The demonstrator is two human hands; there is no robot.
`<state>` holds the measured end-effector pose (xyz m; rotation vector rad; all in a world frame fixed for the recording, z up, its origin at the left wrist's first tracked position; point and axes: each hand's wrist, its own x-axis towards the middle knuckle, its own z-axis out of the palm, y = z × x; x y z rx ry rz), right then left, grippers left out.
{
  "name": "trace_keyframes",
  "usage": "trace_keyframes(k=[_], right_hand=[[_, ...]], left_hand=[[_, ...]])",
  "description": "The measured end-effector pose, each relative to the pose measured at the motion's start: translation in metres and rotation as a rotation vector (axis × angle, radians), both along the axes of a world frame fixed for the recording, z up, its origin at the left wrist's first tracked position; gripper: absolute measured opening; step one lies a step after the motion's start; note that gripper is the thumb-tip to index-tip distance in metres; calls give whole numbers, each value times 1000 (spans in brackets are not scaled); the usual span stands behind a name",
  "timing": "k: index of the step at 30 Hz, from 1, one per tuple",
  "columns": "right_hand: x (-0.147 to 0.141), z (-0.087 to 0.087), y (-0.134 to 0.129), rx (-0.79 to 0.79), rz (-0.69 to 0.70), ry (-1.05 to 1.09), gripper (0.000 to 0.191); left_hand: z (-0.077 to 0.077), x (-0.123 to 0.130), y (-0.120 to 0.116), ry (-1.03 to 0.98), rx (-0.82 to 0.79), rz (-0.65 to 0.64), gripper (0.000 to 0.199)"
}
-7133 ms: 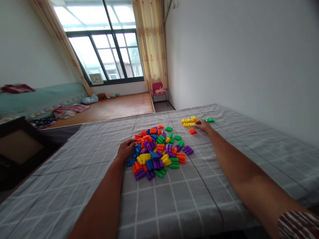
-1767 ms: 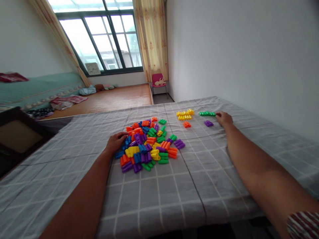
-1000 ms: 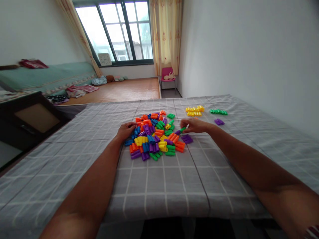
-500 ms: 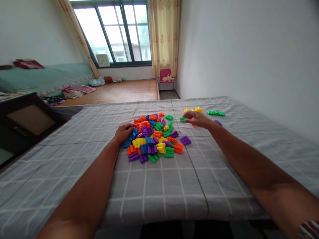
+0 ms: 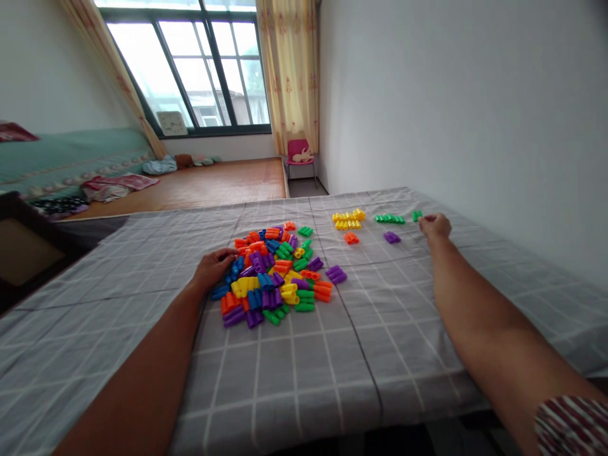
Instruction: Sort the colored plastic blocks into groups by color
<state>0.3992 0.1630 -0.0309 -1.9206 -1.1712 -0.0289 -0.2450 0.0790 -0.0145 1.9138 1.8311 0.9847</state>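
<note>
A heap of plastic building blocks [image 5: 270,272], each like short tubes joined side by side, lies on the checked cloth in orange, purple, blue, green and yellow. My left hand [image 5: 213,269] rests at the heap's left edge, its fingers loosely stretched against the blue and orange blocks, gripping none that I can see. Far to the right, my right hand [image 5: 434,226] pinches a green block [image 5: 417,216] at or just above the cloth. Left of it is a row of green blocks [image 5: 390,219]. Yellow blocks [image 5: 348,220] lie farther left in two rows. A single orange block [image 5: 351,238] and a purple block [image 5: 392,237] sit nearer me.
The grey checked cloth [image 5: 285,367] covers the table, which runs along a white wall [image 5: 427,95] on the right. Beyond its far edge are a bed with a brown mat [image 5: 228,180] and a pink chair [image 5: 298,151]. A dark cabinet [image 5: 19,247] stands at the left.
My right hand has carried the green block rightward, from near the yellow blocks to the right end of the green row. My left hand stays by the heap. The view has turned slightly right.
</note>
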Motion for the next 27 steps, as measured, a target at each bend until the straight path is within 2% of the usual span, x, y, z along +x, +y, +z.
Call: trace_keyframes(k=[2, 4, 11, 13, 15, 16, 18, 20, 22, 25, 27], right_hand=[[0, -3, 2, -40, -120, 1, 14], [-1, -4, 6, -89, -167, -27, 12], [2, -12, 12, -241, 19, -95, 18], [-1, -10, 11, -198, 50, -125, 18], [-13, 1, 10, -100, 101, -145, 17], [-25, 10, 9, -53, 161, -140, 18], [-59, 30, 5, 0, 363, -102, 24], [-106, 50, -5, 7, 606, -88, 32], [-159, 61, -20, -19, 862, -131, 34], [-230, 57, -50, -115, 1257, -237, 30], [-261, 47, -66, -128, 1431, -336, 27]], left_hand=[[2, 1, -1, -3, -13, 6, 39], [4, 1, -3, -19, -22, 4, 41], [11, 2, -9, -147, -89, -36, 64], [11, 7, -11, -113, -64, -79, 64], [9, 14, -12, -78, -24, -133, 62], [8, 18, -12, -70, -9, -154, 62], [6, 26, -12, -74, 23, -175, 64], [5, 34, -12, -96, 55, -195, 65], [7, 42, -15, -113, 66, -245, 65], [14, 50, -21, -117, 52, -339, 62], [18, 53, -23, -130, 69, -373, 58]])
